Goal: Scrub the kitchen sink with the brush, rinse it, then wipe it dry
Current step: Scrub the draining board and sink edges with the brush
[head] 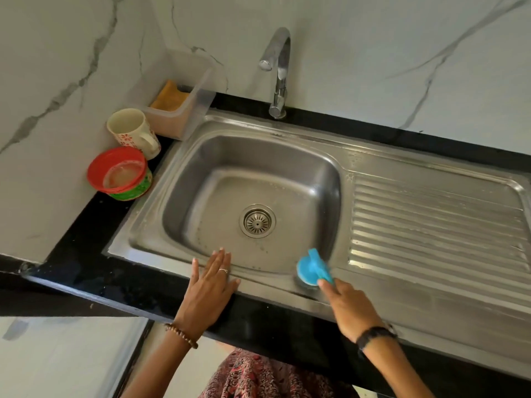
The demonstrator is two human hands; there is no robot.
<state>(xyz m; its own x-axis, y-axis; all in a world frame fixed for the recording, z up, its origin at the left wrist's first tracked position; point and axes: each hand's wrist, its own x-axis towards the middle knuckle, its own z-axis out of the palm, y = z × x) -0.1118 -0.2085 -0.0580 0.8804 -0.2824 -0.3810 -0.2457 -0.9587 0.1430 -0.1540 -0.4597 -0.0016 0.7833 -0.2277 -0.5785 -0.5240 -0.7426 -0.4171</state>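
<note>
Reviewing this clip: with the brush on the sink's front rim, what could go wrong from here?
1. The right hand holds the round blue scrubbing brush by its edge only; the grip may slip.
2. The left hand rests flat on the steel sink's wet front rim and could slide.
3. The stacked red and green plastic bowls overhang the sink edge; a wide stroke might knock them.

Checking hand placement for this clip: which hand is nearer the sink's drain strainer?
Left. The left hand lies flat on the sink's front rim, just below-left of the drain strainer. The right hand, gripping the blue brush, sits farther off, below-right.
</note>
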